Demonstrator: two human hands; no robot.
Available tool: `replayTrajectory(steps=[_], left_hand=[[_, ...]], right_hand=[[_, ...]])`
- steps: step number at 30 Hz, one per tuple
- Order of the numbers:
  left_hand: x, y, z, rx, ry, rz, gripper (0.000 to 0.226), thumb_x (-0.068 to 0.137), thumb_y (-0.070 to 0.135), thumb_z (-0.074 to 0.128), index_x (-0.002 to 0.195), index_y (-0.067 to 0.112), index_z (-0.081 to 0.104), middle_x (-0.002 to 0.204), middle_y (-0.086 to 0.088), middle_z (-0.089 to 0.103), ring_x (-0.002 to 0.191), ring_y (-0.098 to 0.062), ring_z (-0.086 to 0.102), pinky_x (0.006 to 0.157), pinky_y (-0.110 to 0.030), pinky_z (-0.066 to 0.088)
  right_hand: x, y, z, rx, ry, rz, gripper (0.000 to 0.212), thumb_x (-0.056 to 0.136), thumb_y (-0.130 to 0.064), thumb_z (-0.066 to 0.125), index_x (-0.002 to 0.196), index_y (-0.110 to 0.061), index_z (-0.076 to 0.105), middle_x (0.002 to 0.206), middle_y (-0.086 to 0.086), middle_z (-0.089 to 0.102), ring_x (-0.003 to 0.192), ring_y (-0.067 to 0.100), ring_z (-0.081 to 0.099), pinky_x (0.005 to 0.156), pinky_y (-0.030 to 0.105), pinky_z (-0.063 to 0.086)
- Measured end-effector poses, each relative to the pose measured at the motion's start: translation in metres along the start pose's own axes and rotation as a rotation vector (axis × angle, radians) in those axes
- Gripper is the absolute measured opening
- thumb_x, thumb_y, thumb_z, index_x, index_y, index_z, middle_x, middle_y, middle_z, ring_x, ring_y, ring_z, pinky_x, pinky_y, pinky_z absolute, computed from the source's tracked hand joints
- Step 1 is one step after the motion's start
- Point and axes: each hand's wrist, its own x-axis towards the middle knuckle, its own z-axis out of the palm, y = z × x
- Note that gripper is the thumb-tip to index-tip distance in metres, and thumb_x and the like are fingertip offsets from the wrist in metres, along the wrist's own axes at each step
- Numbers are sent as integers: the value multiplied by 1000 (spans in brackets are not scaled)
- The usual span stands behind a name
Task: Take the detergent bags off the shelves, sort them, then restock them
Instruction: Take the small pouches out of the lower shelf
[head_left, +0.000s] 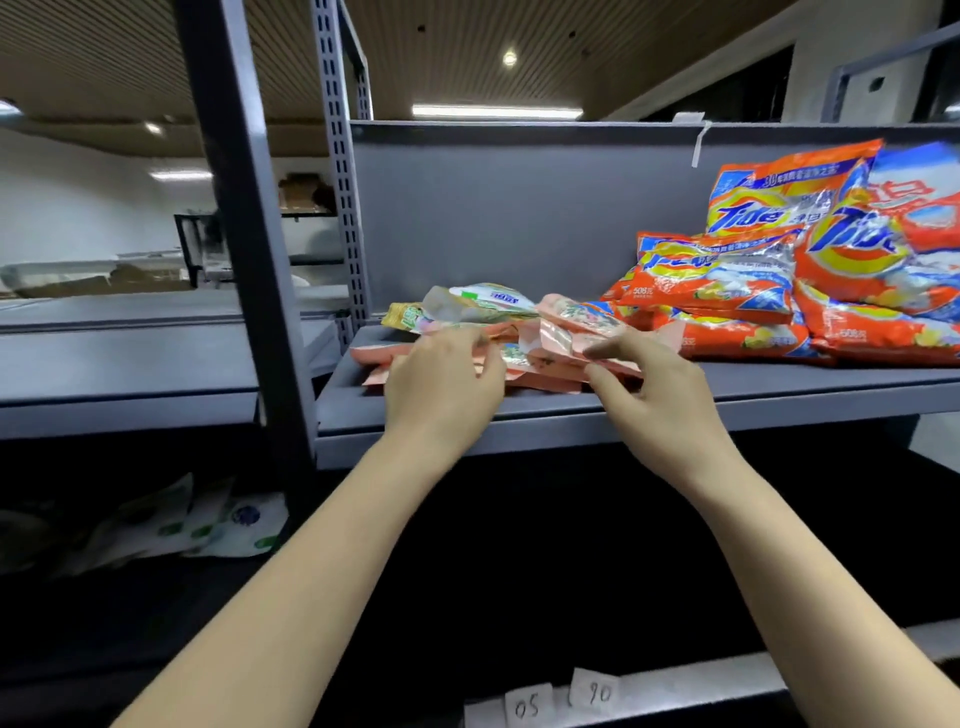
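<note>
Head view: I see my left hand (441, 379) resting on a low pile of pink detergent bags (524, 364) on the grey shelf (571, 410), fingers curled over the top bag's edge. My right hand (660, 395) pinches a pink bag's crinkled corner, thumb against forefinger. A green-and-white bag (483, 301) lies behind the pile. To the right, orange Tide bags (727, 280) are stacked flat, with two more leaning on the back panel. White-and-green bags (208, 525) sit on the dark lower shelf at left.
</note>
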Motion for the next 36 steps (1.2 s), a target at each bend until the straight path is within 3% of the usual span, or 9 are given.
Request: replayTrajectory(steps=[5, 8, 13, 18, 24, 28, 33, 36], left_hand=[[-49, -34, -27, -178, -51, 73, 35, 93, 31, 51, 127, 24, 58, 129, 7, 60, 120, -14, 50, 102, -34, 40], [-78, -66, -44, -167, -103, 80, 36, 94, 33, 50, 129, 26, 56, 132, 12, 56, 124, -9, 47, 105, -32, 37], [-114, -144, -80, -107, -217, 33, 34, 96, 36, 46, 128, 29, 55, 129, 15, 56, 121, -6, 47, 105, -33, 37], [-133, -232, -118, -6, -292, -59, 36, 98, 38, 42, 131, 30, 51, 131, 16, 54, 120, -6, 47, 104, -29, 36], [-152, -329, -158, 74, -381, -148, 38, 98, 38, 41, 134, 28, 48, 133, 14, 52, 122, -8, 47, 104, -29, 36], [-160, -382, -182, 106, -394, -197, 38, 98, 38, 41, 133, 28, 49, 126, 11, 57, 106, -12, 55, 98, -32, 41], [-166, -444, -200, 139, -411, -292, 37, 98, 38, 41, 133, 27, 50, 123, 8, 58, 103, -14, 57, 98, -35, 42], [-166, -476, -203, 164, -422, -343, 38, 98, 39, 41, 134, 27, 49, 122, 7, 59, 101, -15, 59, 97, -35, 43]], right_hand=[[-38, -34, 22, 67, -74, 9, 16, 91, -20, 59, 106, -21, 66, 105, -13, 64, 102, 3, 54, 80, 20, 36], [-63, -55, 52, 55, -92, -7, 16, 90, -20, 61, 105, -22, 66, 104, -15, 64, 103, 3, 56, 81, 18, 36], [-103, -101, 105, 101, -128, -14, 15, 88, -20, 62, 101, -25, 67, 98, -17, 66, 96, -2, 59, 83, 2, 37], [-135, -151, 165, 165, -156, 29, 16, 89, -21, 62, 100, -29, 67, 96, -19, 66, 97, -2, 61, 79, 12, 44], [-162, -196, 242, 88, -287, 96, 21, 90, -26, 60, 110, -30, 62, 102, -21, 60, 102, -1, 56, 81, 14, 39], [-178, -223, 285, 76, -355, 133, 20, 91, -27, 58, 110, -31, 58, 101, -23, 56, 101, -1, 53, 78, 9, 35], [-187, -249, 333, 50, -445, 151, 20, 92, -26, 57, 112, -28, 59, 107, -17, 57, 105, 4, 53, 87, 24, 43], [-182, -258, 360, 18, -523, 156, 22, 93, -28, 56, 115, -27, 58, 109, -14, 56, 106, 6, 53, 87, 25, 42]])
